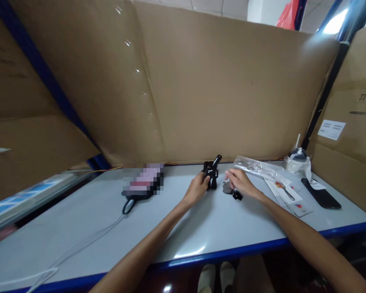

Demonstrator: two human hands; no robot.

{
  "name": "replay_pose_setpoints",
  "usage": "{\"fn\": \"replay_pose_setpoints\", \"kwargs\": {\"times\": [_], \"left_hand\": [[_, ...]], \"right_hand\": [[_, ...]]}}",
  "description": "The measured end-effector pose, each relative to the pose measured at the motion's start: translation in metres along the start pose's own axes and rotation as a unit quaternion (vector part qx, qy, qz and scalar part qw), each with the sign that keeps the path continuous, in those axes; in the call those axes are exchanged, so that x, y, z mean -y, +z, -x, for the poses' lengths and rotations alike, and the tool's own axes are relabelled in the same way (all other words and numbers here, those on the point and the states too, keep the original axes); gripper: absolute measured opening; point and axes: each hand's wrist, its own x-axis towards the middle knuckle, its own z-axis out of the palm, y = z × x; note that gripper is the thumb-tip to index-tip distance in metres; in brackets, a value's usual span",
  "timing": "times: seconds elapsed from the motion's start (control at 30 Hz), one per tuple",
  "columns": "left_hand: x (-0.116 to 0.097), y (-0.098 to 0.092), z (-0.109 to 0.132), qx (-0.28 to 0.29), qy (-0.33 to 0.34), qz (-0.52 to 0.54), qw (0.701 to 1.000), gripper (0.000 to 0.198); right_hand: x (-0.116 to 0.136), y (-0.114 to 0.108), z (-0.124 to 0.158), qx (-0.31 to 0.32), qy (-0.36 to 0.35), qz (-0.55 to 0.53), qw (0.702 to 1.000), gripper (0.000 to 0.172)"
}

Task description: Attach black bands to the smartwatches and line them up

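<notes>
My left hand point(198, 187) is closed at the near side of several glossy black handles point(214, 167) that lie in a bunch on the table. Its thumb and fingers press on one of them. To the right, my right hand point(240, 182) has its fingertips pinched together, just above some small grey metal pieces point(227, 188). Whatever is in that pinch is too small to make out. Close under the right hand lies a small black part point(237, 195).
Right of my hands are clear plastic packaging point(253, 166), printed cards point(288, 194), a dark phone-shaped slab point(321, 194) and a bagged cup point(294, 162). A blurred-out device point(143, 182) with a cable lies left. Cardboard point(225, 93) walls the back of the table point(110, 228).
</notes>
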Motion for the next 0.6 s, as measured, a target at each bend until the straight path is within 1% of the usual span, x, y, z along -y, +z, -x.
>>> {"fn": "replay_pose_setpoints", "kwargs": {"times": [0.07, 0.1, 0.17, 0.3, 0.4, 0.47, 0.53, 0.6], "left_hand": [[-0.009, 0.019, 0.002, -0.036, 0.053, -0.113, 0.992, 0.012], [-0.014, 0.027, 0.005, -0.041, 0.071, -0.152, 0.985, 0.010], [-0.021, 0.037, 0.011, -0.028, 0.094, -0.195, 0.976, 0.011], [-0.033, 0.045, 0.019, -0.003, 0.104, -0.214, 0.971, 0.017], [-0.040, 0.047, 0.018, 0.014, 0.100, -0.225, 0.969, 0.017], [-0.041, 0.050, 0.017, 0.022, 0.093, -0.221, 0.971, 0.018], [-0.040, 0.053, 0.017, 0.021, 0.090, -0.209, 0.974, 0.019], [-0.037, 0.055, 0.018, 0.014, 0.091, -0.198, 0.976, 0.020]], "right_hand": [[0.003, 0.008, 0.001, 0.017, 0.023, -0.069, 0.997, 0.033], [0.004, 0.011, 0.002, 0.023, 0.037, -0.091, 0.995, 0.033], [0.004, 0.013, 0.001, 0.027, 0.061, -0.118, 0.991, 0.034], [0.000, 0.012, 0.000, 0.018, 0.076, -0.172, 0.982, 0.038], [-0.003, 0.008, 0.000, 0.009, 0.107, -0.251, 0.962, 0.036], [-0.005, 0.007, 0.000, -0.004, 0.122, -0.284, 0.951, 0.033], [-0.006, 0.007, -0.001, -0.015, 0.124, -0.287, 0.950, 0.031], [-0.006, 0.008, -0.001, -0.019, 0.120, -0.270, 0.955, 0.030]]}}
